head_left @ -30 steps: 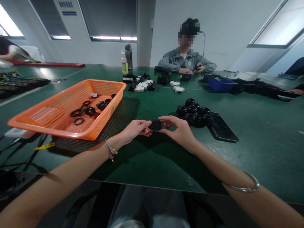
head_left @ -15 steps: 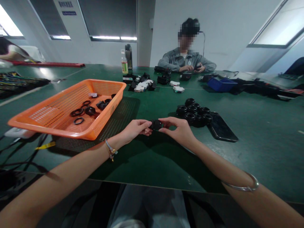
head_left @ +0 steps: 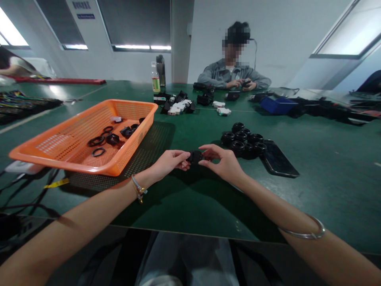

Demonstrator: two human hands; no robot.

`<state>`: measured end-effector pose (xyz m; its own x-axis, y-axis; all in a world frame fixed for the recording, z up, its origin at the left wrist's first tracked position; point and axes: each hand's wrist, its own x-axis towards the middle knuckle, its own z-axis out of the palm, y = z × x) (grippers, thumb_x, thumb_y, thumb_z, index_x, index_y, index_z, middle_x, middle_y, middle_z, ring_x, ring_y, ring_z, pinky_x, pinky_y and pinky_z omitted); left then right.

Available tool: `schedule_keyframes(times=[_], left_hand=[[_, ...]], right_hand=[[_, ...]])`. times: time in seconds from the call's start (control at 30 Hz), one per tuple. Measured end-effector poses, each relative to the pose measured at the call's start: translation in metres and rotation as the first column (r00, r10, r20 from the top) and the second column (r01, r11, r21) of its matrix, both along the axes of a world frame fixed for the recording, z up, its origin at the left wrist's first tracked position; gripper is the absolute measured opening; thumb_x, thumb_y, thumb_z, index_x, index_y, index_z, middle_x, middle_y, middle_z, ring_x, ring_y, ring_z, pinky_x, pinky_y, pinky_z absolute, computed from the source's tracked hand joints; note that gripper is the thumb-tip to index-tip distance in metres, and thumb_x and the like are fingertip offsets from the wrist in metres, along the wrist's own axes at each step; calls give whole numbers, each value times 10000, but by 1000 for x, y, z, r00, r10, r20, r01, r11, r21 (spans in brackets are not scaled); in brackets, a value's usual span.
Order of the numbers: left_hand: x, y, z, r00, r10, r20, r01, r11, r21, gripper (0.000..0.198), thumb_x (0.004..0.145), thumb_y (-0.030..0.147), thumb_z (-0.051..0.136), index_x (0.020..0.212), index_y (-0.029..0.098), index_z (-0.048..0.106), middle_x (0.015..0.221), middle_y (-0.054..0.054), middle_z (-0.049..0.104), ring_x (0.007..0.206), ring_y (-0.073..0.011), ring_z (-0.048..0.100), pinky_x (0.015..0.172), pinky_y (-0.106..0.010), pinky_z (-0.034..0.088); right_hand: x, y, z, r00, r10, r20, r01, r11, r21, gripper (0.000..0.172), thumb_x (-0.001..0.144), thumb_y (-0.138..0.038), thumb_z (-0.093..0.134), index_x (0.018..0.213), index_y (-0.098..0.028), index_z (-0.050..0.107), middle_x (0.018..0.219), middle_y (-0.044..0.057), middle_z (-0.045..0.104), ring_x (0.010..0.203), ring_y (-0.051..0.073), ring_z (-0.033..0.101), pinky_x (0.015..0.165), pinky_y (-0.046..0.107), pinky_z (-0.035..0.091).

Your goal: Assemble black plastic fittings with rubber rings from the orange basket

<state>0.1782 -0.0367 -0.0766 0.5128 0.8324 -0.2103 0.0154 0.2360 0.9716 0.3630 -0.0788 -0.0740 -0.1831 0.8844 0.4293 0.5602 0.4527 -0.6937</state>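
A small black round part [head_left: 195,157] is held above the green table between both hands. My left hand [head_left: 173,161] pinches its left end between thumb and fingers. On the other side, my right hand [head_left: 218,159] has thumb and index finger on the part's right end. Right of the hands, several black ring-shaped parts [head_left: 239,141] sit in a pile against a dark phone [head_left: 278,159]. An orange basket [head_left: 119,169] at the left contains black rings [head_left: 98,152], other black pieces [head_left: 112,139] and a small pale piece.
Behind are white and black pieces [head_left: 179,107], a bottle [head_left: 155,79], a dark flask [head_left: 161,71] and a blue bin [head_left: 278,105]. A person in grey [head_left: 233,75] sits across the green table [head_left: 327,167]. Cables [head_left: 41,194] lie at the left.
The fingers of my right hand have shifted slightly around the black part. My left hand looks almost unmoved.
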Motion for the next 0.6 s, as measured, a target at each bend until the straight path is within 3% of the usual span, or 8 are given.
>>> schedule_keyframes(times=[0.27, 0.6], left_hand=[[1, -1, 2, 1000, 4, 5, -4, 999, -35, 342, 698, 418, 653, 649, 91, 562, 538, 11, 554, 511, -78, 544, 608, -249, 463], [0, -2, 2, 1000, 1, 16, -1, 1000, -30, 270, 687, 348, 677, 685, 95, 584, 551, 18, 568, 531, -70, 544, 627, -238, 468]], right_hand=[[2, -1, 1, 998, 61, -29, -60, 998, 15, 333, 653, -230, 693, 983, -195, 661, 754, 17, 698, 614, 137, 628, 634, 287, 542], [2, 0, -2, 1000, 25, -16, -25, 1000, 8, 303, 672, -242, 683, 968, -179, 677, 726, 17, 707, 615, 146, 634, 621, 294, 541]])
